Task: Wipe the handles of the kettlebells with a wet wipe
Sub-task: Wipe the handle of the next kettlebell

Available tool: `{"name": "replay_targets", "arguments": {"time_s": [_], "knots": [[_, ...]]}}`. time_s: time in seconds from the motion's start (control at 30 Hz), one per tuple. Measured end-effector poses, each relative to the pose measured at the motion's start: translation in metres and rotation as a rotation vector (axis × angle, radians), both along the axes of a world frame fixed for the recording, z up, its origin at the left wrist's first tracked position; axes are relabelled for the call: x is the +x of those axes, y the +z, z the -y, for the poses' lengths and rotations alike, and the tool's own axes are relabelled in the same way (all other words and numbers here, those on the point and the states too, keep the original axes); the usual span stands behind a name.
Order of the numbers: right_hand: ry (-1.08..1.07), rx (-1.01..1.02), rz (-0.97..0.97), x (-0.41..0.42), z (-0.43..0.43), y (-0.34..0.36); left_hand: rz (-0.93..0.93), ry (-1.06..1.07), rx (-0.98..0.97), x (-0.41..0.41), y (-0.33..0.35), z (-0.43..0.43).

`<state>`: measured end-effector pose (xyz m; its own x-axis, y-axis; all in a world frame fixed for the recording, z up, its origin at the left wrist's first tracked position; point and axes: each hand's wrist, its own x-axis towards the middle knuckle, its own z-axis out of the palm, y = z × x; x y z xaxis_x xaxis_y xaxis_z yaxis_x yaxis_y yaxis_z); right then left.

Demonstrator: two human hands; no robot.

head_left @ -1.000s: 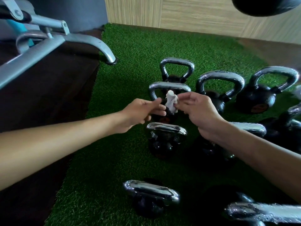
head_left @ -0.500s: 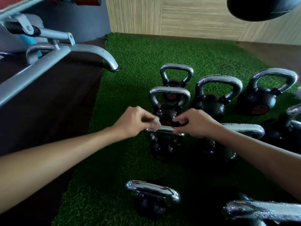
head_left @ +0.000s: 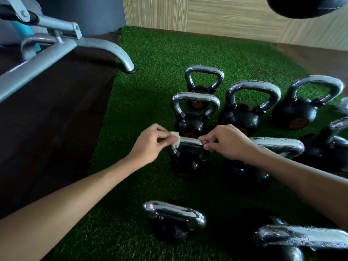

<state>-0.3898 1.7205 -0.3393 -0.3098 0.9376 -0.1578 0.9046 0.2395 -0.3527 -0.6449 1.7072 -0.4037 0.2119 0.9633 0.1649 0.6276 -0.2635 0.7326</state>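
— How many kettlebells do we count, starting closest to us?
— Nine in all, every one on the green turf [head_left: 150, 53]. Nearest us stand two: a small kettlebell [head_left: 175, 219] low in the middle, and a larger kettlebell [head_left: 301, 240] cut off by the bottom right corner.
— And between our hands?
— The next row has three. The middle kettlebell [head_left: 185, 166] is the one we touch. Our left hand [head_left: 150, 144] pinches the single wet wipe [head_left: 175, 141] against the left end of its chrome handle [head_left: 190, 143]. Our right hand [head_left: 226, 144], fingers curled, grips the right end of the same handle. Just to the right is a neighbour kettlebell [head_left: 278, 146], partly behind our right forearm, and an edge kettlebell [head_left: 320, 147] sits at the right border.
— Farther off?
— We see four more upright: a second-row kettlebell [head_left: 190, 125], a farthest kettlebell [head_left: 204, 74] right behind it, then a broad kettlebell [head_left: 239, 117] and a right-hand kettlebell [head_left: 293, 113].
— Beyond those?
— We see one grey metal frame [head_left: 56, 51] over the dark floor [head_left: 47, 119] at left, its curved foot at the turf's edge. There is one striped wall [head_left: 226, 16], and one dark round thing [head_left: 305, 6] cut off at the top right.
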Motion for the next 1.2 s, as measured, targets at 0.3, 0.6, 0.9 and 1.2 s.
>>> {"name": "replay_targets", "arguments": {"time_s": [0.3, 0.6, 0.9, 1.2], "knots": [[0.055, -0.011, 0.021, 0.003, -0.004, 0.003, 0.434, 0.210, -0.158, 0.008, -0.018, 0.018], [0.063, -0.056, -0.035, 0.001, -0.004, 0.004, 0.761, 0.586, -0.662, 0.027, -0.032, 0.028], [0.010, 0.001, -0.059, 0.001, 0.000, -0.001, 1.101, 0.787, -0.896, 0.045, -0.021, 0.020], [0.000, -0.008, -0.084, 0.002, 0.002, -0.001, 1.253, 0.848, -0.847, 0.055, -0.008, 0.019]]}}
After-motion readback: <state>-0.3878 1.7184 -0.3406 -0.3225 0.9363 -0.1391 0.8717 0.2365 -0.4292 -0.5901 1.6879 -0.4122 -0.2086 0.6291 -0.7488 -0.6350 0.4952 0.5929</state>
